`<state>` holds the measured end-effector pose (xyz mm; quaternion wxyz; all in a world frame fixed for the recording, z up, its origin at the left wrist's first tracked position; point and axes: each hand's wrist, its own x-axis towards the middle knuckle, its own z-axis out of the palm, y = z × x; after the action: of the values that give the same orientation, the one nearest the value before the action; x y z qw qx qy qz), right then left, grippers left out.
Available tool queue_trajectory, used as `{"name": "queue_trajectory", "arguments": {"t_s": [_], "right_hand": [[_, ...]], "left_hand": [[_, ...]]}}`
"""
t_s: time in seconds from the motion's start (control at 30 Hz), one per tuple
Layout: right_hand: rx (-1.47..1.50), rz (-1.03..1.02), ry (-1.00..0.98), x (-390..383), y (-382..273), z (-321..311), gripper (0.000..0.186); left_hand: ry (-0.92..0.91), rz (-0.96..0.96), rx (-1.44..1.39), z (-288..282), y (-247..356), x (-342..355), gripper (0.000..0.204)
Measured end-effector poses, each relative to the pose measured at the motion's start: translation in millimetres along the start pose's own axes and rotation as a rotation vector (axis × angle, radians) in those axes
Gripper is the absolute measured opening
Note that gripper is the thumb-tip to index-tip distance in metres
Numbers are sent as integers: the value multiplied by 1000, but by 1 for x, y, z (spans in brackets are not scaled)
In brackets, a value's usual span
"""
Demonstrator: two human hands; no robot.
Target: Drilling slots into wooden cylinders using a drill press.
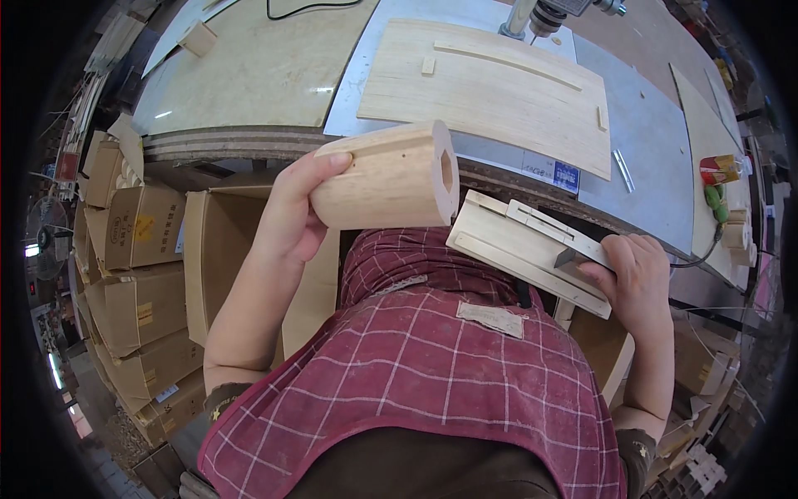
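My left hand (303,195) is wrapped round a thick pale wooden block (382,179) with rounded sides, holding it up in front of the bench. An angular hole shows in the block's right end face. My right hand (636,279) closes on the right end of a narrow pale slotted strip (553,229). This strip lies along a grooved wooden board (519,249) at the bench's near edge. A dark pointed metal piece (566,257) sticks out from the strip beside my fingertips. Whether strip and board are joined I cannot tell.
A wide thin wooden panel (482,91) with small battens lies on the bench, under a drill chuck (546,18). A small metal rod (623,170) lies to its right. Cardboard boxes (145,224) are stacked at left; an open carton (224,249) stands below the bench.
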<state>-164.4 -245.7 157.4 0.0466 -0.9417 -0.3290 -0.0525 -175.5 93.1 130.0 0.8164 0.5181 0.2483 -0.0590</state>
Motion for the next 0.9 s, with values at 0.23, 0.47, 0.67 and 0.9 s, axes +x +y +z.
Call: {"name": "queue_trajectory", "arguments": {"t_s": [0.23,0.47,0.67,0.9], "right_hand": [[154,12,-105,-5,-10,25,29],[351,110,-127,-19,-12,58,30],[395,150,-159,-21,-14,57,28],[337,175,74,-11,1,33,29]], "left_hand": [[-57,-152,-579,-21,-27,29,29],[-503,-10,-812,-44,-60,45,54],[-647,305,-759,-92,-84,46,70],[-431,325,-671,-145,-73,18,67]]}}
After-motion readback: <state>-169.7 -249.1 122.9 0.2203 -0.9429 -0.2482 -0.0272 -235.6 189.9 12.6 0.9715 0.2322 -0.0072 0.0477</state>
